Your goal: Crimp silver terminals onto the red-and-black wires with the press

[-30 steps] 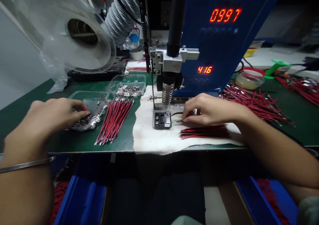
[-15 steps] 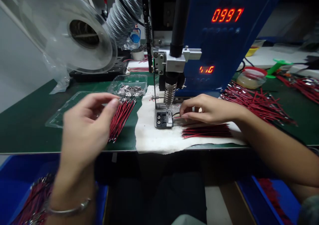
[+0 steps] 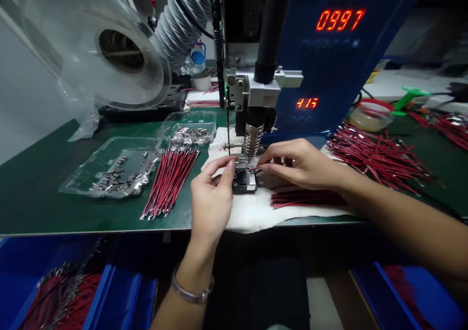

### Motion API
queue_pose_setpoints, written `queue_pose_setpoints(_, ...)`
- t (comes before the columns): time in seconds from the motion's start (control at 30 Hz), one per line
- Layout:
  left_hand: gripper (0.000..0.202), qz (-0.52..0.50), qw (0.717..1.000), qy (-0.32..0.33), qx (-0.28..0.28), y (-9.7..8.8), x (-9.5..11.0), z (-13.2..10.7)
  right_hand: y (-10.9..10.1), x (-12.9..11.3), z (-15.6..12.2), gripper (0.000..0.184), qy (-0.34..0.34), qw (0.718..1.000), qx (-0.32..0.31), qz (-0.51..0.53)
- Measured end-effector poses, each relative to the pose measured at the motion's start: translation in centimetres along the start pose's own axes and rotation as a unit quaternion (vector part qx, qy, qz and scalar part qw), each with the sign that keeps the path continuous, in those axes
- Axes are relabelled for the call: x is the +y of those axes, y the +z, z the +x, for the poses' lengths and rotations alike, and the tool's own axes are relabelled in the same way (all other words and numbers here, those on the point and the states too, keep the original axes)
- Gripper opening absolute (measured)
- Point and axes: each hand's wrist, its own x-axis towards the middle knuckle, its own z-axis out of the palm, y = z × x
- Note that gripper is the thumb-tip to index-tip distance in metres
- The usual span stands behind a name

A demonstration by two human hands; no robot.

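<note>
My right hand (image 3: 296, 163) pinches a thin red and black wire (image 3: 254, 168), whose end reaches the small black fixture (image 3: 240, 184) under the soldering machine's spring-wrapped tip (image 3: 253, 140). On the fixture's left side, my left hand (image 3: 214, 193) has its thumb and forefinger pressed together. What they hold, if anything, is too small to make out. Below my right hand, a bundle of red and black wires (image 3: 307, 199) lies on a white cloth (image 3: 252, 220). A row of red wires with metal ends (image 3: 170, 181) rests left of my left hand.
Clear plastic trays (image 3: 75, 186) of small metal cylinders stand at the left. A blue machine housing (image 3: 292, 71) with lit digits rises behind the fixture. More red wires (image 3: 380, 159) are heaped at the right. Blue bins (image 3: 120, 296) sit below the table edge.
My left hand has moved right, from above the tray and wire row to the fixture. My right hand has shifted slightly left, bringing the wire's end to the fixture.
</note>
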Motion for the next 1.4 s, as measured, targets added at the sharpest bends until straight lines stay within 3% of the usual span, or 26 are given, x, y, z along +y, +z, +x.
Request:
queue_pose_setpoints(0.2,0.025,0.057,0.998,-0.014,-0.019,-0.2,-0.1,-0.2,0.6,-0.1,-0.1,0.014,-0.016,0.998,0.013,-0.054)
queue_pose_setpoints(0.33,0.021,0.037,0.999,0.015,-0.012,0.1,-0.2,-0.2,0.8,-0.5,-0.2,0.015,-0.001,0.997,0.029,-0.078)
queue_pose_setpoints(0.77,0.021,0.006,0.999,0.002,0.032,0.7,-0.1,-0.2,0.9,-0.7,-0.4,0.011,0.008,0.997,0.035,-0.069)
queue_pose_setpoints(1.4,0.02,0.058,0.996,0.017,0.059,0.6,0.1,-0.5,1.1,-1.0,-0.3,0.011,0.035,0.996,0.059,-0.061)
